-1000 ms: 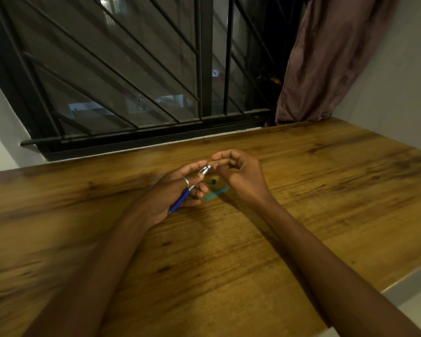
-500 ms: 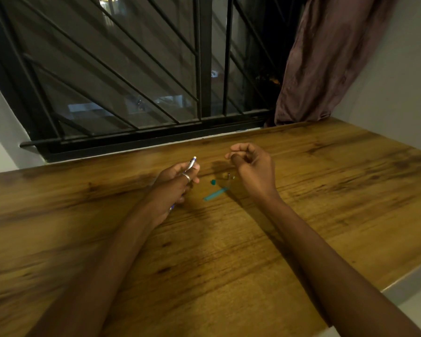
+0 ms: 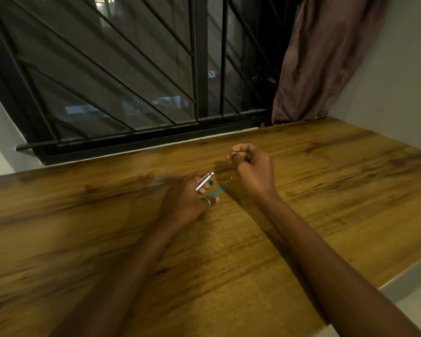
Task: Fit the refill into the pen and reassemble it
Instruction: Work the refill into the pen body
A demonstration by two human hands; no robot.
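Observation:
My left hand grips a pen barrel, silver at its upper end, which points up and to the right; the rest of the barrel is hidden in the hand. Just right of it on the wooden table lie a teal pen part, a small teal cap piece and a tiny dark metal piece. My right hand hovers past these parts with its fingers curled; whether it pinches something small I cannot tell.
A barred window runs along the table's far edge. A brownish curtain hangs at the back right. The table's right front edge meets a white surface.
The hands have come apart. My left hand moved down and right toward the teal parts with the barrel. My right hand drew back to the right and lifted slightly.

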